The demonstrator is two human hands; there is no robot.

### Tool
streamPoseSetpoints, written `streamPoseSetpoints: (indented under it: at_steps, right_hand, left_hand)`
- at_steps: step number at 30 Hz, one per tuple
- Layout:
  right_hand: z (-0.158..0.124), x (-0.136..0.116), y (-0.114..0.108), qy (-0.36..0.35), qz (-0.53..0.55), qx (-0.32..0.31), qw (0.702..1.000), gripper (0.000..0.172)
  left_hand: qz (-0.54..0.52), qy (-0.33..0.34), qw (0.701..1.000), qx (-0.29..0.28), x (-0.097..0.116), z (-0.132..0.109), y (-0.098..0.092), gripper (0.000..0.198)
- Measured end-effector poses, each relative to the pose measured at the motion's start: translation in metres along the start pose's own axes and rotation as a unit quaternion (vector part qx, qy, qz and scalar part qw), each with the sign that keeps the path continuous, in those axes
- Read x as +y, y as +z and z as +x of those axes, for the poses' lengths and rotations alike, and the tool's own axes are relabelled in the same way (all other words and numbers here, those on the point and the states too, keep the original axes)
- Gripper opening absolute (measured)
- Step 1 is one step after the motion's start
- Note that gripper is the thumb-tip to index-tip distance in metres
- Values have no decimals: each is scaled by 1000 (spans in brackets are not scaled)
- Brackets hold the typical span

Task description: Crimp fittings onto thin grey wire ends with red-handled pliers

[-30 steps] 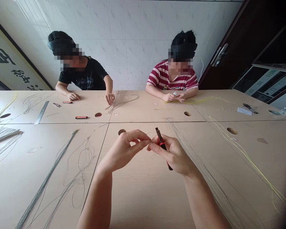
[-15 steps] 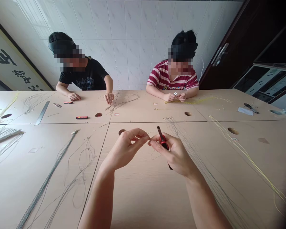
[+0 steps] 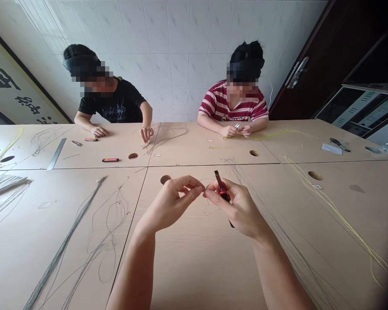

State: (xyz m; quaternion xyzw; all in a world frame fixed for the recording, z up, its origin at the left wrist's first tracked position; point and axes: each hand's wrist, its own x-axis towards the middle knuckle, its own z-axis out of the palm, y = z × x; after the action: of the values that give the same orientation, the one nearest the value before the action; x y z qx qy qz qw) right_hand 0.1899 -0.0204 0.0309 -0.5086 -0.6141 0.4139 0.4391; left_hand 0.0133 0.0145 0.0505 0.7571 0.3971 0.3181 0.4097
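My left hand (image 3: 176, 200) is closed, thumb and index finger pinching a thin cord at its tip. Fingertip to fingertip with it, my right hand (image 3: 234, 202) pinches the same small spot. In the right hand's grip rests a slim black-and-red hand tool (image 3: 223, 191), flat dark end pointing up and away; its exact kind is unclear. A loop of the thin cord (image 3: 206, 212) droops below the fingertips. Whatever small piece sits between the fingertips is hidden. Both hands hover over the middle of the wooden table (image 3: 194, 267).
Grey-green cord bundles (image 3: 66, 243) and loose cords (image 3: 93, 254) lie left; thin dark cords (image 3: 271, 219) and yellow cords (image 3: 336, 211) lie right. Across sit two people handling cords, a steel ruler (image 3: 56, 154) near one. A round hole (image 3: 165, 179) opens beyond my left hand.
The view has shifted slightly. My fingertips have come closer together, still pinching; the tool stays in my right hand. Little else differs.
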Motion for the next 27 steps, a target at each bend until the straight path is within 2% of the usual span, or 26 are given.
streamPoseSetpoints:
  at_steps: [17, 27]
  right_hand:
    - [-1, -1, -4, -27, -74, -34, 996, 23]
    - [0, 0, -3, -38, -127, -44, 990, 16]
  left_hand:
    - [-6, -9, 1000, -21, -3, 1, 0, 19]
    - [17, -14, 1000, -22, -5, 1, 2, 20]
